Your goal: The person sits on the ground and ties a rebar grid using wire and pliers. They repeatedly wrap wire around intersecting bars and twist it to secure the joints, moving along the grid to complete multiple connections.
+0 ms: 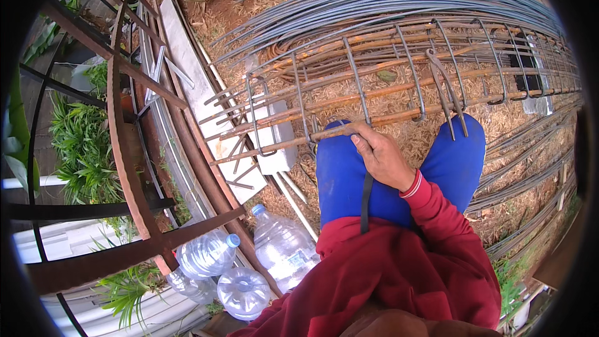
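A rusty rebar cage (399, 93) of long bars and square stirrups stretches across in front of my knees. My right hand (382, 157) is closed at the near lower bar, its fingers bent around the bar beside a stirrup (357, 78); the fingertips are partly hidden. To the right of that hand, a pair of end-cutting pincers (444, 90) hangs on the cage, its jaws up at a bar and its handles pointing down toward my right knee. My left hand is out of the picture.
Beyond the cage lies a bundle of long steel rods (374, 0). More thin rods (530, 156) are on the ground at right. Large clear plastic bottles (281, 243) stand at lower left, near a rusty metal frame (125, 150). A white container (274, 140) sits under the cage's left end.
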